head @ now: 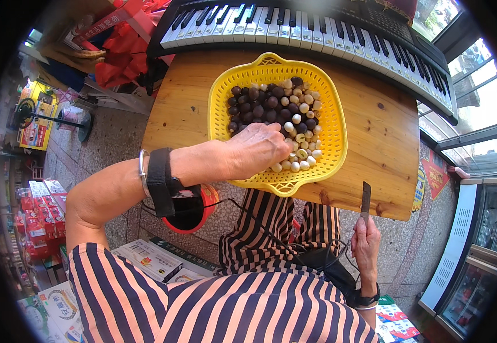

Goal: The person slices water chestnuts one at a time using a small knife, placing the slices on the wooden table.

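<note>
A yellow plastic colander basket [338, 150] sits on the wooden table. Dark brown lotus seeds [258, 111] fill most of its left and middle. Pale peeled lotus seeds [304, 165] lie along the right and near side, a few with green showing. My left hand [259, 150] reaches over the basket's near-left rim, its fingers curled down into the seeds. Its fingertips are hidden, so whether they pinch a seed cannot be told. Off the table's near right edge, my right hand [366, 240] grips a small knife [366, 197] with its dark, square-ended blade pointing up.
An electronic keyboard [282, 28] spans the far side of the wooden table [377, 141]. Below its near-left edge stands a red bucket [188, 210] with a dark inside. Black cables [270, 233] cross my lap. Boxes [150, 259] are stacked at left; a glass-fronted cabinet [473, 257] stands right.
</note>
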Action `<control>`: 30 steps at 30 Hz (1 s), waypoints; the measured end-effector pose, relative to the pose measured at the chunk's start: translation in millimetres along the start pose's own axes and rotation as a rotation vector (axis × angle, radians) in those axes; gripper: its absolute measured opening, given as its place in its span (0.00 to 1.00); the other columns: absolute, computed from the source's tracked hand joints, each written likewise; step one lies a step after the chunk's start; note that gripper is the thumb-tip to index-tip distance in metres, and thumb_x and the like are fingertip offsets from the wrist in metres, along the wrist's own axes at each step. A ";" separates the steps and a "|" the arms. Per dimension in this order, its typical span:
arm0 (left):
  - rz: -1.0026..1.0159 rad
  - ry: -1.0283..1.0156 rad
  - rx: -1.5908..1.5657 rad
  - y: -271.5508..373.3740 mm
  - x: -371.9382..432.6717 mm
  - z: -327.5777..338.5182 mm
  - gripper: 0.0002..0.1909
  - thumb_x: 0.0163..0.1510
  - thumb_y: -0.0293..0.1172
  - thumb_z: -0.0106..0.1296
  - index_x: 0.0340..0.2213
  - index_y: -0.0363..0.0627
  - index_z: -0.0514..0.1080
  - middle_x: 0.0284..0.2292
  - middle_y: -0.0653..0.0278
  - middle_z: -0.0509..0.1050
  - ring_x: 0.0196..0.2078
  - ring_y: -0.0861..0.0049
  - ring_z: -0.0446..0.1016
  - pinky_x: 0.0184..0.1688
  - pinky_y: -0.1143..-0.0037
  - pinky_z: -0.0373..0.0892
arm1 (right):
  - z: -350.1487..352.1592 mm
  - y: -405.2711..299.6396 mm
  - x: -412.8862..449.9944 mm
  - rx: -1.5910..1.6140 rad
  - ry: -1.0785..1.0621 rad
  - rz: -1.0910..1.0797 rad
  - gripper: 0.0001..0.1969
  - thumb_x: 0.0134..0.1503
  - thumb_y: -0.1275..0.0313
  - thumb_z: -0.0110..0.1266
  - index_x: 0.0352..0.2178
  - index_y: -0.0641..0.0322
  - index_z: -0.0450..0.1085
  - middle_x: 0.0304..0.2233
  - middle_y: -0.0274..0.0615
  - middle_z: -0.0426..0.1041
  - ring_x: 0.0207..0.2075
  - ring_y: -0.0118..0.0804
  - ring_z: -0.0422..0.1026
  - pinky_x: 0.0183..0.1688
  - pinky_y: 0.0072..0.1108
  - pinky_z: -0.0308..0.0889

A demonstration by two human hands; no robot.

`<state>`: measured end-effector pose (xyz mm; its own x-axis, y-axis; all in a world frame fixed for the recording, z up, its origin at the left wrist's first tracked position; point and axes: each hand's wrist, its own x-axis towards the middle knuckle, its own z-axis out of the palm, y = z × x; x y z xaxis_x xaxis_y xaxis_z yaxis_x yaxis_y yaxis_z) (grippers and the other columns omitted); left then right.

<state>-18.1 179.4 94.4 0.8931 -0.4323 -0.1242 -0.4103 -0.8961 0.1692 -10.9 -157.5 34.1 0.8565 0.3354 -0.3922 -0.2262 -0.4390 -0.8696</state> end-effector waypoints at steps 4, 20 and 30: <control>-0.224 -0.099 0.071 11.4 -5.9 3.1 0.12 0.39 0.20 0.50 0.30 0.36 0.65 0.25 0.53 0.72 0.33 0.62 0.72 0.32 0.69 0.69 | -1.1 0.6 -1.1 -0.012 0.017 -0.009 0.12 0.61 0.67 0.39 0.24 0.61 0.60 0.08 0.28 0.56 0.08 0.17 0.55 0.09 0.12 0.48; -0.588 0.024 -1.482 -24.6 -7.0 -22.2 0.11 0.50 0.28 0.45 0.35 0.36 0.66 0.21 0.67 0.69 0.19 0.88 0.66 0.14 0.87 0.59 | -1.2 3.6 0.9 0.018 0.010 -0.010 0.12 0.61 0.67 0.40 0.25 0.61 0.61 0.09 0.27 0.56 0.08 0.17 0.55 0.09 0.12 0.48; -0.534 0.001 -1.637 -22.6 -14.8 -13.2 0.18 0.52 0.40 0.51 0.18 0.36 0.71 0.16 0.66 0.70 0.16 0.87 0.66 0.14 0.85 0.62 | 2.2 2.6 3.0 -0.001 0.007 0.008 0.12 0.61 0.67 0.40 0.25 0.61 0.60 0.09 0.27 0.56 0.08 0.16 0.54 0.09 0.12 0.48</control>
<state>-19.6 207.4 105.3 0.8579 -0.1433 -0.4934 0.5084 0.0971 0.8556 -9.9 -155.8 30.0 0.8578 0.3264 -0.3971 -0.2327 -0.4421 -0.8662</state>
